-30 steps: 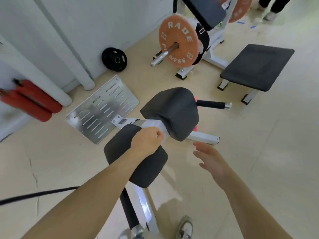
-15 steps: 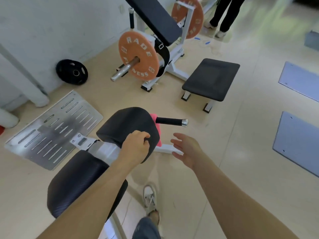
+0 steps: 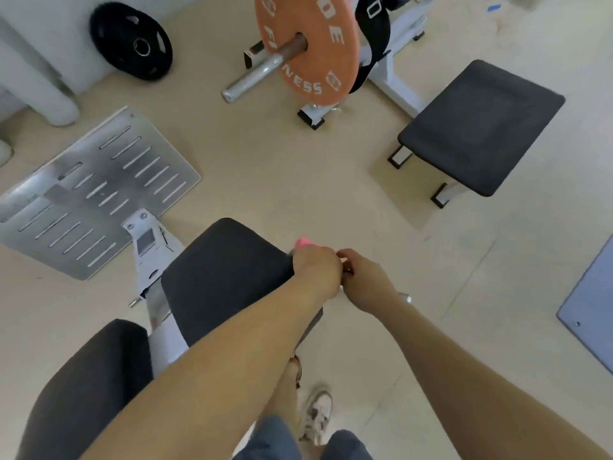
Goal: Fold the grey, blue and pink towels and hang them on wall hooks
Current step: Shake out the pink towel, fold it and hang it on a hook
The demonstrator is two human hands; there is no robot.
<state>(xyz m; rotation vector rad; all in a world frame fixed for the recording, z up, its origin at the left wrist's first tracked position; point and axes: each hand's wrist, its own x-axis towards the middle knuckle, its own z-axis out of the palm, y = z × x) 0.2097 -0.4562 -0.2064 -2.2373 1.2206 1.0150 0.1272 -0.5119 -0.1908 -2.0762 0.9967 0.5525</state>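
Observation:
Only a small pink patch of the pink towel [image 3: 303, 242] shows, at the far right edge of the black padded seat [image 3: 225, 273] of a gym machine. My left hand [image 3: 316, 267] lies over that edge with its fingers curled down on the towel, hiding most of it. My right hand [image 3: 365, 283] sits right beside it, fingers bent toward the same spot, covering the machine's side handle. Whether the right hand grips anything is hidden. No grey or blue towel and no wall hooks are in view.
A second black pad [image 3: 86, 386] is at lower left. A slotted metal footplate [image 3: 93, 194] lies to the left. An orange weight plate [image 3: 305, 44] on a bar, a black plate [image 3: 131, 41] against the wall and a low black bench [image 3: 481, 127] stand ahead. My legs and shoe [image 3: 318, 413] are below.
Both hands moved to the right edge of the padded seat and came together over the pink towel. The camera tilted down and closer.

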